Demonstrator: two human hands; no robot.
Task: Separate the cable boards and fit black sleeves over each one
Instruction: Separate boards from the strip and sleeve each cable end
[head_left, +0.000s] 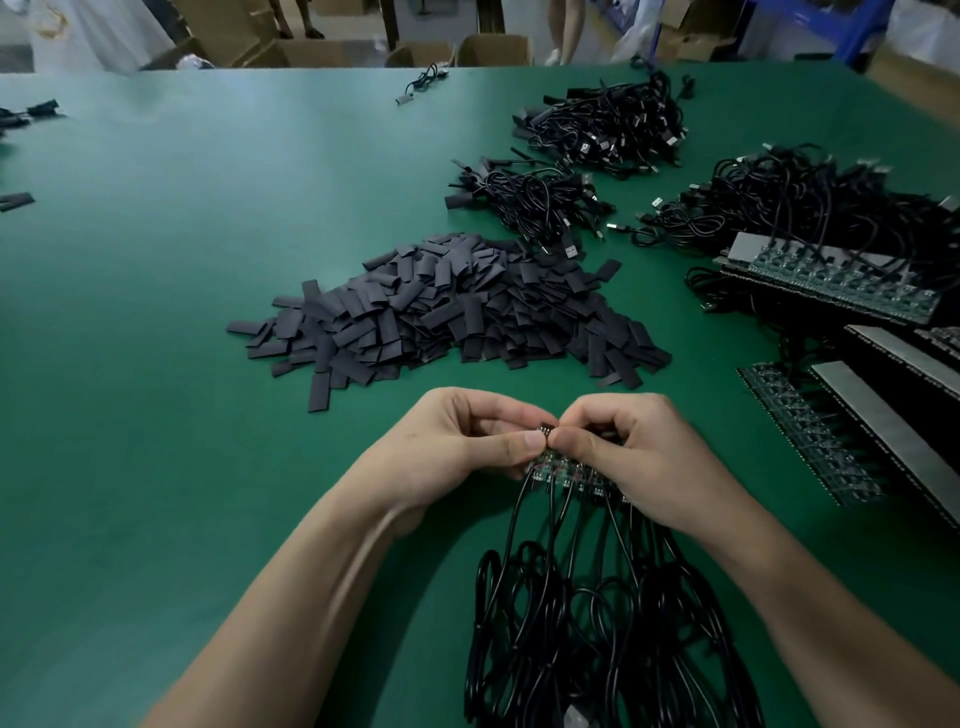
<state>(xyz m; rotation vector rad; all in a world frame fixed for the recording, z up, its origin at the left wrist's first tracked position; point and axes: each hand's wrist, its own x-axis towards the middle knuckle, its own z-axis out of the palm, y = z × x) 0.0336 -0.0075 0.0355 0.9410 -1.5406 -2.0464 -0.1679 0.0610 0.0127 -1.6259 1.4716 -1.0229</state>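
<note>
Both hands (550, 441) pinch board strip (566, 467), fingers flexing end board to snap off; sleeves (441, 312) at 12 o'clock.

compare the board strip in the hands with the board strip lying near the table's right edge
The held strip is pinched by the left hand and right hand; the lying strip rests untouched on the green table. The held strip is mostly hidden by the hands; the lying strip shows most of its row. Both are joined green boards with no black sleeves on.
</note>
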